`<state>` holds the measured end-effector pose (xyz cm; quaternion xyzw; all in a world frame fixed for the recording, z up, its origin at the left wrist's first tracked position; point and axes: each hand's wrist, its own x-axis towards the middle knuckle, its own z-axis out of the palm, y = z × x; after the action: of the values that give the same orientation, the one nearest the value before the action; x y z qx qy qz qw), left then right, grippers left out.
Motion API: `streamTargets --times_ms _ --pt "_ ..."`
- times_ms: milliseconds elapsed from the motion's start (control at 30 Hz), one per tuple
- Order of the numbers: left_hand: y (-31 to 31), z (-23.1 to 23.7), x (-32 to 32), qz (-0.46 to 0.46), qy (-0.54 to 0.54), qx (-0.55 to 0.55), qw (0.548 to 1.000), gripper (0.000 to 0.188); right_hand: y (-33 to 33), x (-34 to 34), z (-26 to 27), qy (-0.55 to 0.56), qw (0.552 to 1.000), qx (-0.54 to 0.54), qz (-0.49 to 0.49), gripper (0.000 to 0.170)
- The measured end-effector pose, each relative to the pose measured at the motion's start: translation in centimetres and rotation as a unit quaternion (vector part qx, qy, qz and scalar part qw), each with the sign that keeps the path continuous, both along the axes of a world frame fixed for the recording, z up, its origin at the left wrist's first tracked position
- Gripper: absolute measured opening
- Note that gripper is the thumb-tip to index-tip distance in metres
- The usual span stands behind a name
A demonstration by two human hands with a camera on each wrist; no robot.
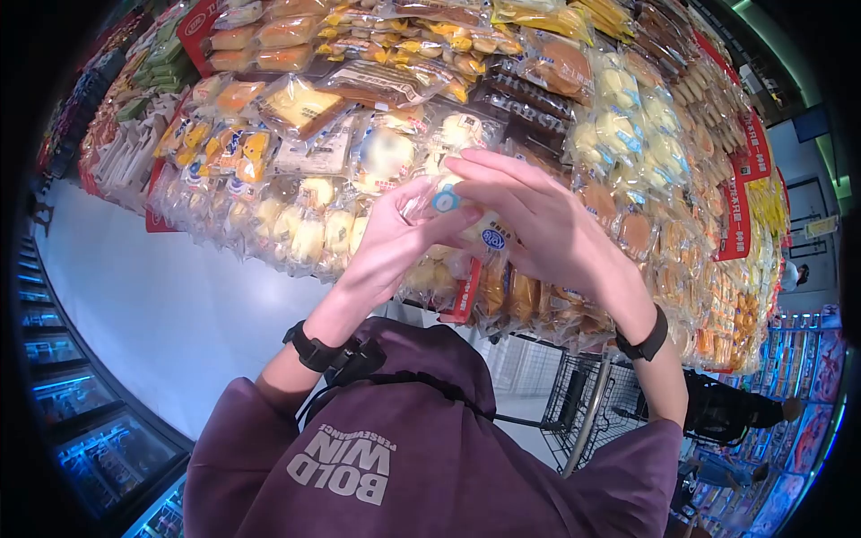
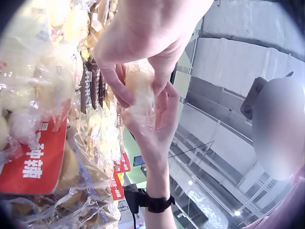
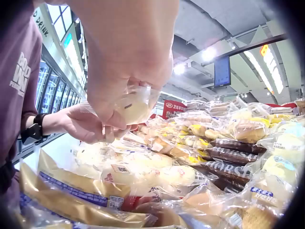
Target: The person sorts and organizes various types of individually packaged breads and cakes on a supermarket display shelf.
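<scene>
A small pale pastry in clear wrapping [image 2: 140,90] [image 3: 133,107] is held between both hands over the heaped display. My left hand [image 1: 390,242] [image 2: 143,36] pinches it between thumb and fingers. From the other side my right hand [image 1: 547,224] [image 3: 128,43] grips it, fingers bent over its upper part in the head view. A round blue mark [image 1: 444,201] shows on the wrapping close to the left thumb. Both hands partly cover the packet. In the right wrist view, the left hand [image 3: 86,125] reaches in from the left, beside the packet's lower edge.
Packaged breads and cakes [image 1: 309,235] fill the sloping display around the hands. Red signs [image 1: 752,148] [image 2: 35,157] stand along its edges. A wire shopping cart [image 1: 574,394] is below, by the person's body. Glass-fronted coolers [image 1: 117,448] line the left side; another person [image 1: 744,408] is at right.
</scene>
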<state>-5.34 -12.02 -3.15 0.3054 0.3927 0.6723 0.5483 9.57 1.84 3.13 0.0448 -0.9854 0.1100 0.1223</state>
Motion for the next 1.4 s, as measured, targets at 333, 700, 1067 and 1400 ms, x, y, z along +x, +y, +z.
streamTargets --times_ms 333,700,1067,1400 --pt "2.0 0.8 6.4 -0.013 -0.066 0.031 0.997 0.05 -4.1 10.1 -0.5 0.152 0.759 -0.571 -0.272 0.061" --pt "4.2 1.4 11.0 -0.021 0.231 0.185 0.955 0.049 -3.9 16.2 -1.0 0.265 0.826 -0.434 -0.241 0.042" --pt "2.9 2.4 15.5 0.004 0.276 0.129 0.952 0.051 -4.4 20.4 -1.8 0.3 0.778 -0.49 -0.253 0.065" --pt "3.8 1.4 19.0 -0.073 0.109 -0.017 0.991 0.027 -4.2 22.3 -2.2 0.312 0.654 -0.634 -0.271 0.042"
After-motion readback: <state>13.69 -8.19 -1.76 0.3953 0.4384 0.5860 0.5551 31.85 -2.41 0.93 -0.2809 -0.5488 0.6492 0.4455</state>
